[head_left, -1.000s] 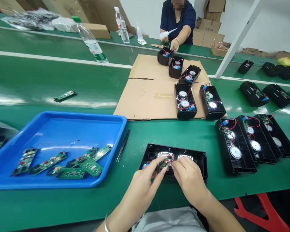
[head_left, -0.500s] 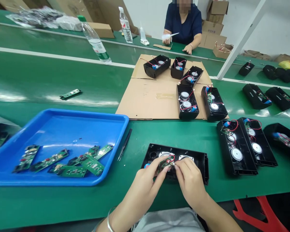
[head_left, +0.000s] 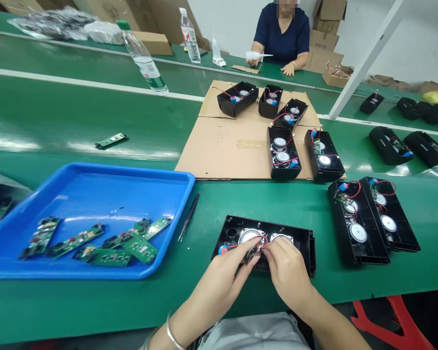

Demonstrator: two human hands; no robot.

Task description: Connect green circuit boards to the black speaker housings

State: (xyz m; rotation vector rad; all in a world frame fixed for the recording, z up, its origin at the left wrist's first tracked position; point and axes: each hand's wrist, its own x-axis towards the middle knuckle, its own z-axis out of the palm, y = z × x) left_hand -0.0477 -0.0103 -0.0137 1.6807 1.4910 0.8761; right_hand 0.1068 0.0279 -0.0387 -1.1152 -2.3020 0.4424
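Note:
A black speaker housing (head_left: 302, 243) lies open side up in front of me, with two round speakers (head_left: 250, 236) inside. Over it, my left hand (head_left: 224, 274) pinches a small green circuit board (head_left: 254, 252) between thumb and fingers. My right hand (head_left: 290, 272) is closed at the board's right end, its fingertips on a wire connector that is mostly hidden. A red wire (head_left: 264, 239) loops up beside the fingertips. At the housing's left end, a blue part (head_left: 223, 249) shows next to my left hand.
Left of me, a blue tray (head_left: 131, 171) holds several circuit boards. Black tweezers (head_left: 189, 217) lie beside it. More speaker housings (head_left: 357, 233) stand to the right and on a cardboard sheet (head_left: 219, 146). Across the bench sits a person (head_left: 282, 34) holding a white bottle.
The circuit board has tilted in my left hand and now shows more edge-on. The red wire loop and the blue part are more exposed. Both hands stay together over the housing.

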